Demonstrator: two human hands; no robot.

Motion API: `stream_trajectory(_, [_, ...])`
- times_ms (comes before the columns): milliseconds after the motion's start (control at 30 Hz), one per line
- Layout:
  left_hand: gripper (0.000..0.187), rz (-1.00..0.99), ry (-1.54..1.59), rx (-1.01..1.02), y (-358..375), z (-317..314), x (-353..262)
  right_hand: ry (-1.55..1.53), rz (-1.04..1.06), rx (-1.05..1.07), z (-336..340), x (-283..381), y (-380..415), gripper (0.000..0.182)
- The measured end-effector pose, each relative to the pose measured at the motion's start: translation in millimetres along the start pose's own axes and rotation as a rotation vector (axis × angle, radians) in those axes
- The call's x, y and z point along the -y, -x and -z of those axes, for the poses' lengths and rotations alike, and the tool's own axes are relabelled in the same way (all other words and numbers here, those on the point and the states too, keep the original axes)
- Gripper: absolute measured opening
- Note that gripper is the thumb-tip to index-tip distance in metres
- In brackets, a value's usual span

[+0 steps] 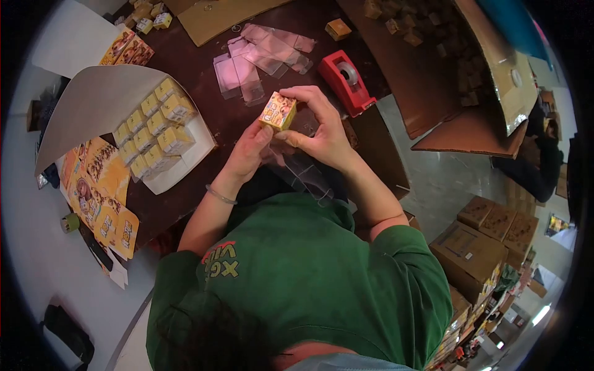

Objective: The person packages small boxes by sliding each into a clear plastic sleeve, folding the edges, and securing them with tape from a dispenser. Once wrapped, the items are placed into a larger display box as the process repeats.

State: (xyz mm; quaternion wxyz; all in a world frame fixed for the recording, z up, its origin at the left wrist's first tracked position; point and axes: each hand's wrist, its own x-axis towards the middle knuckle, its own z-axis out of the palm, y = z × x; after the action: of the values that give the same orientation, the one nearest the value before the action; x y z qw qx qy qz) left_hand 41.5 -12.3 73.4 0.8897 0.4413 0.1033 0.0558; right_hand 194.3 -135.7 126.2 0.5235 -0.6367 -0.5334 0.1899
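The left hand (246,150) and right hand (322,131) share a narrow grip on a small box (278,111). Clear plastic (247,59) lies beyond the grip on the desk (201,71), tape dispenser (346,83) to its right. Uneven thumb pressure could dent the box.

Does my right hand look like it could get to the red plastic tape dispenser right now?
Probably yes. The red tape dispenser lies just beyond your right hand, with nothing visible between them. The right hand's fingers are on the small yellow patterned box, though, so they'd likely need to let go first.
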Motion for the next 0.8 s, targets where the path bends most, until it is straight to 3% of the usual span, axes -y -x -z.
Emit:
stream_trajectory(100, [0.076,0.082,0.195,0.183,0,12,3,-0.249,0.051,0.042,1,-9,-2,0.06])
stream_trajectory(200, [0.078,0.085,0.364,0.372,0,11,5,-1.013,-0.177,0.288,4,-9,0,0.037])
stream_trajectory(233, [0.079,0.107,0.369,0.364,2,9,4,-1.055,-0.14,0.331,2,-11,-3,0.032])
stream_trajectory(333, [0.082,0.143,0.357,0.405,5,7,0,-0.982,-0.204,0.411,5,-1,-7,0.05])
stream_trajectory(367, [0.081,0.155,0.355,0.403,7,7,-1,-0.994,-0.208,0.432,7,6,-10,0.066])
stream_trajectory(433, [0.08,0.176,0.349,0.401,9,7,-1,-0.882,-0.124,0.505,9,8,-12,0.074])
stream_trajectory(500, [0.074,0.191,0.404,0.306,9,9,7,-0.666,-0.166,0.557,19,22,-14,0.065])
stream_trajectory(533, [0.07,0.183,0.39,0.289,6,9,5,-0.517,-0.087,0.536,21,24,-19,0.061])
stream_trajectory(567, [0.062,0.249,0.42,0.222,3,10,-1,-0.41,-0.067,0.411,26,25,-20,0.055])
stream_trajectory(600, [0.058,0.218,0.528,0.021,0,11,-4,-0.378,-0.131,0.252,32,21,-21,0.054])
stream_trajectory(633, [0.055,0.184,0.632,-0.182,-2,13,-6,-0.389,-0.201,0.093,37,16,-19,0.055])
stream_trajectory(667, [0.048,0.028,0.538,-0.267,-6,19,-5,-0.517,-0.228,0.04,41,10,-14,0.057])
stream_trajectory(700, [0.046,0.0,0.525,-0.328,-7,26,-5,-0.645,-0.253,-0.011,44,3,-9,0.06])
stream_trajectory(733, [0.044,-0.029,0.512,-0.391,-7,34,-6,-0.628,-0.274,0.029,48,-1,-3,0.066])
stream_trajectory(800, [0.04,-0.069,0.45,-0.545,-6,32,-10,-0.89,-0.311,0.108,34,4,8,0.073])
